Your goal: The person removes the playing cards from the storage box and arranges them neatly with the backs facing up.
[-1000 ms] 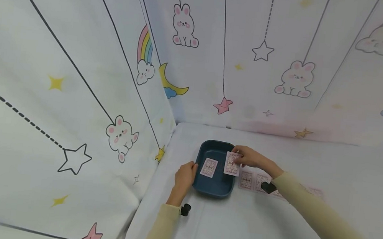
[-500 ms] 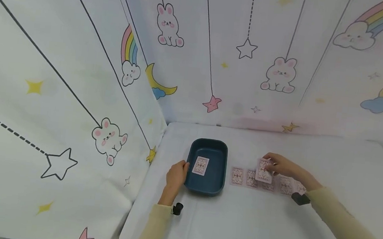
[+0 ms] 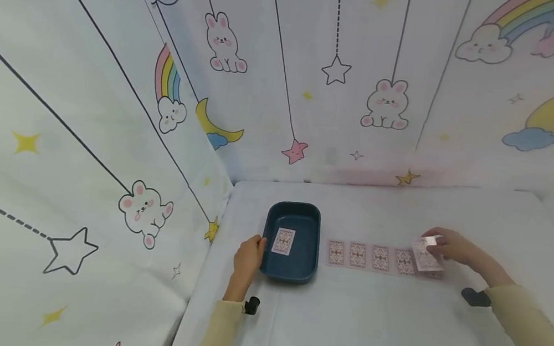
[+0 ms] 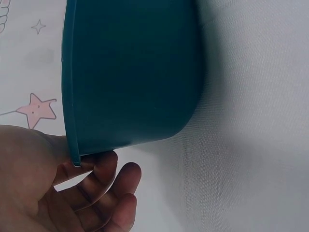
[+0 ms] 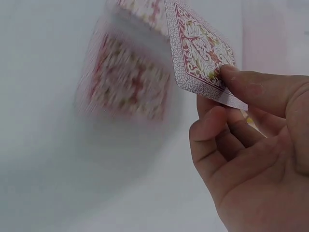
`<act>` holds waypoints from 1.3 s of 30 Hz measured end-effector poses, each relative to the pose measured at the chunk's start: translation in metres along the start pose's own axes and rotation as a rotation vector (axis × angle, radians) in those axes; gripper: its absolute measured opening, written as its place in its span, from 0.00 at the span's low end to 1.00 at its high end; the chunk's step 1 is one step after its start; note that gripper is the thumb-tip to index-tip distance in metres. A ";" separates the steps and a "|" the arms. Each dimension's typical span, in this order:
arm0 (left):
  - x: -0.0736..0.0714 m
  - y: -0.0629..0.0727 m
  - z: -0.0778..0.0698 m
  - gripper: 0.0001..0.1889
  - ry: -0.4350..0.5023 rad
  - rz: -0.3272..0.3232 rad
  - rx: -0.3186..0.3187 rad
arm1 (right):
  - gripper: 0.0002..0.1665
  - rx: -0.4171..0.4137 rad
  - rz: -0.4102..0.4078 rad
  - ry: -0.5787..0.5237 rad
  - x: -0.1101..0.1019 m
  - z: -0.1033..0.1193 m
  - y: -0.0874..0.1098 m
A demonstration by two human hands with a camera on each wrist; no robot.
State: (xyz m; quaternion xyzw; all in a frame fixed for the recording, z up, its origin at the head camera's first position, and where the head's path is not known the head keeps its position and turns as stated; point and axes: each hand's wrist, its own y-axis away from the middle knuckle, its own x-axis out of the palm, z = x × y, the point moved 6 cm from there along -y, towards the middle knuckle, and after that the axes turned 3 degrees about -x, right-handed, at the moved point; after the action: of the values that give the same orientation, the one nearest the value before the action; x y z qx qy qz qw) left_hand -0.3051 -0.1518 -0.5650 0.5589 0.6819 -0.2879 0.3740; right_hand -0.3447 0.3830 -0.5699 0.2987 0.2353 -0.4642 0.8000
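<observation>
My left hand (image 3: pixel 247 260) grips the left rim of a dark blue tray (image 3: pixel 306 248). In the left wrist view, its curled fingers (image 4: pixel 104 169) lie under the lip at the tray's outer wall (image 4: pixel 130 82). One playing card (image 3: pixel 282 241) lies inside the tray with its red and white patterned back up. At the right, my right hand (image 3: pixel 464 255) pinches another playing card (image 3: pixel 421 255) between thumb and fingers, back side up and tilted. This held card (image 5: pixel 200 46) hangs over the far right end of a row of face-down cards (image 3: pixel 381 259).
The row of several cards runs rightward from beside the tray across the white cloth (image 3: pixel 342 324). A fabric wall with drawn rabbits and stars (image 3: pixel 337 70) stands behind, and another closes off the left side.
My right hand has carried its card rightward, from over the tray's right edge along the row to its right end. The left hand stays on the tray rim. The head view has swung right.
</observation>
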 end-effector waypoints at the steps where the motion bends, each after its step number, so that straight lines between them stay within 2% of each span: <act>1: 0.000 0.000 0.000 0.17 0.000 0.001 0.000 | 0.31 0.021 -0.005 -0.006 -0.003 -0.008 0.005; 7: -0.001 0.000 -0.001 0.17 -0.001 0.002 -0.001 | 0.32 0.090 -0.031 -0.049 -0.012 -0.042 0.032; 16: 0.002 -0.001 0.004 0.16 -0.001 0.011 -0.001 | 0.32 0.142 -0.074 0.008 -0.019 -0.058 0.050; 23: 0.002 -0.001 0.003 0.16 0.007 0.004 0.003 | 0.31 0.182 -0.095 0.044 -0.019 -0.063 0.052; 33: 0.001 -0.002 0.004 0.17 0.010 -0.001 -0.009 | 0.25 0.152 -0.185 0.137 -0.012 -0.062 0.041; 39: 0.001 -0.001 0.003 0.17 0.010 0.004 -0.007 | 0.26 0.168 -0.238 0.187 -0.006 -0.066 0.039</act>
State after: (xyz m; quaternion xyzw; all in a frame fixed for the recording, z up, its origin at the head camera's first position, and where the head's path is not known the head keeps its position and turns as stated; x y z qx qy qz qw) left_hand -0.3058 -0.1536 -0.5676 0.5603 0.6836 -0.2819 0.3732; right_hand -0.3198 0.4481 -0.6025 0.3765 0.3026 -0.5441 0.6861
